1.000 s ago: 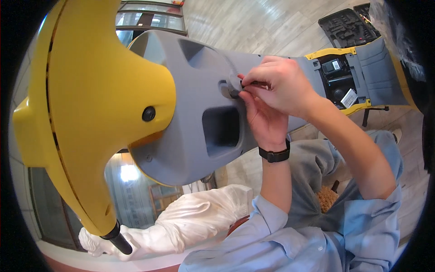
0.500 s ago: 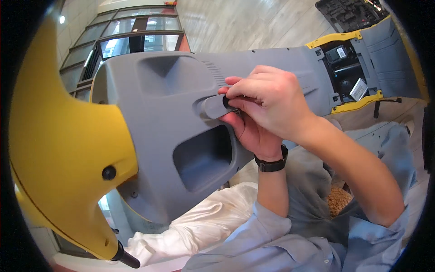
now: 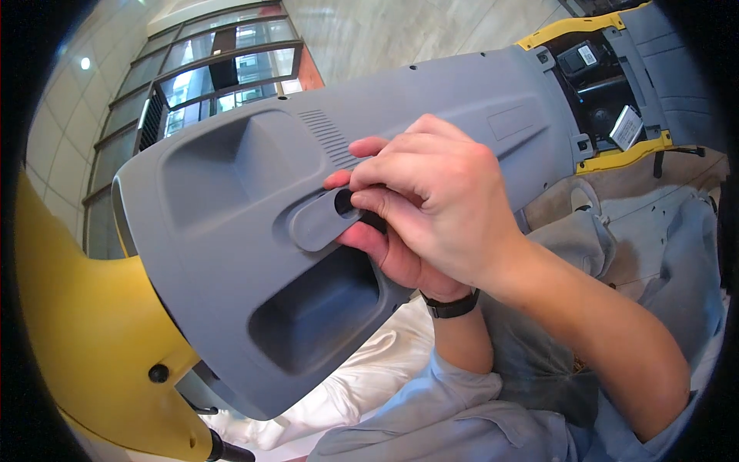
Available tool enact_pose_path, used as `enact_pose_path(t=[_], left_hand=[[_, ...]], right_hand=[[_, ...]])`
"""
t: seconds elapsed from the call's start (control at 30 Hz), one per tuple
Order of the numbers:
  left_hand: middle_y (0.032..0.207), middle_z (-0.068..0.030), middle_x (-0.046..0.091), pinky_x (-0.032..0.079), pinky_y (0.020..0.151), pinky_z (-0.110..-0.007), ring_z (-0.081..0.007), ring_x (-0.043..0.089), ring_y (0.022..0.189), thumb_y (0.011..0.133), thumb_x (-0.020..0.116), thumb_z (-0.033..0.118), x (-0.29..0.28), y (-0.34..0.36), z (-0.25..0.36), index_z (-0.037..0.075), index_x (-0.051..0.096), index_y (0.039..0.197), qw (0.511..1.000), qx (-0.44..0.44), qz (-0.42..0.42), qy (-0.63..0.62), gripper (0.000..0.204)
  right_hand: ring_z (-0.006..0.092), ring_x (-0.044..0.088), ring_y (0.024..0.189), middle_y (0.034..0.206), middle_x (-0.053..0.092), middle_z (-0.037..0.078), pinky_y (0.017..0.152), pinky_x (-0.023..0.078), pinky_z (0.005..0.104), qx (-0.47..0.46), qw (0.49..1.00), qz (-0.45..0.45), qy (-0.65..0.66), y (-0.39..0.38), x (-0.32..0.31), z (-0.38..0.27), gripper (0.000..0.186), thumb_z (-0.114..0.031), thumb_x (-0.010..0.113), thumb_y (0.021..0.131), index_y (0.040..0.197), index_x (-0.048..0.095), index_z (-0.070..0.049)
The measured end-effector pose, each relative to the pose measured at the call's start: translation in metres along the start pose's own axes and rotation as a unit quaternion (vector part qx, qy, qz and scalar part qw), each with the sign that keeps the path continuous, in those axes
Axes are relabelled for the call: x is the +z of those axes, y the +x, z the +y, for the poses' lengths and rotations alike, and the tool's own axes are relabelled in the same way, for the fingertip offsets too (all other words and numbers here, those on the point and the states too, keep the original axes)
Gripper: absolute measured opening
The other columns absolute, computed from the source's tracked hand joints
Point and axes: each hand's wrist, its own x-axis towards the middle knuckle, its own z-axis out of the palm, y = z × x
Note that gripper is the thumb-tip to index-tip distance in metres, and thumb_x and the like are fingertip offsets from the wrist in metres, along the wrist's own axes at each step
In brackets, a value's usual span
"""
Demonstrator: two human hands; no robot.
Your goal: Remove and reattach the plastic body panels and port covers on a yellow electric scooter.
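A grey plastic panel (image 3: 223, 254) of a yellow and grey scooter lies across the view. From its middle a rounded grey tab (image 3: 315, 221) sticks out, with a dark round opening at its end. My right hand (image 3: 446, 192) is closed at that opening, thumb and forefinger pinched together; what they hold, if anything, is hidden. Lower down, my left hand (image 3: 408, 258), with a black watch on its wrist, wraps round the tab from beneath. Part of the left hand is covered by the right one, and its fingertips show on both sides of the tab.
Two storage pockets are moulded into the panel, the nearer a deep one (image 3: 315, 316). At the left rises the yellow front part (image 3: 92, 323). A compartment (image 3: 600, 96) with black parts lies uncovered at the far right. White cloth (image 3: 377, 369) bunches below the panel.
My view has moved closer, so the panel looks larger and the yellow part sits further left. Both hands stay at the tab, the right one still pinched at its end.
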Motion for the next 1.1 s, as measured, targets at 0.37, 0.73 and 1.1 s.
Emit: enact_pose_path(t=[0.37,0.73,1.1], left_hand=[[0.134,0.0018,0.056,0.033,0.111,-0.033,-0.0134,0.048,0.127,0.096,0.062,0.022,0.001,-0.008,-0.006,0.012,0.052,0.136,0.998,0.007,-0.006,0.061,0.042],[0.134,0.0008,0.057,0.031,0.113,-0.034,-0.0138,0.047,0.129,0.098,0.059,0.022,0.005,-0.017,-0.008,0.011,0.05,0.138,0.993,0.017,-0.054,0.102,0.042],[0.134,-0.0003,0.057,0.029,0.115,-0.035,-0.0142,0.046,0.13,0.101,0.057,0.022,-0.005,-0.019,-0.002,0.01,0.048,0.14,0.997,-0.019,-0.056,-0.046,0.042]], right_hand=[[0.0229,0.063,0.076,0.074,0.068,0.003,0.069,0.055,0.0327,-0.057,0.998,0.023,0.001,-0.001,0.003,0.002,0.015,-0.008,0.079,0.067,0.078,0.07,-0.009],[0.0232,0.06,0.072,0.074,0.062,0.004,0.064,0.051,0.0343,-0.111,0.977,-0.081,-0.165,0.009,0.001,-0.009,0.015,-0.017,0.071,0.073,0.075,0.06,-0.008],[0.0319,0.057,0.094,0.097,0.063,0.012,0.078,0.047,0.0425,0.047,0.981,-0.131,-0.139,-0.001,0.0,-0.032,0.029,-0.019,0.067,0.079,0.101,0.053,-0.005]])
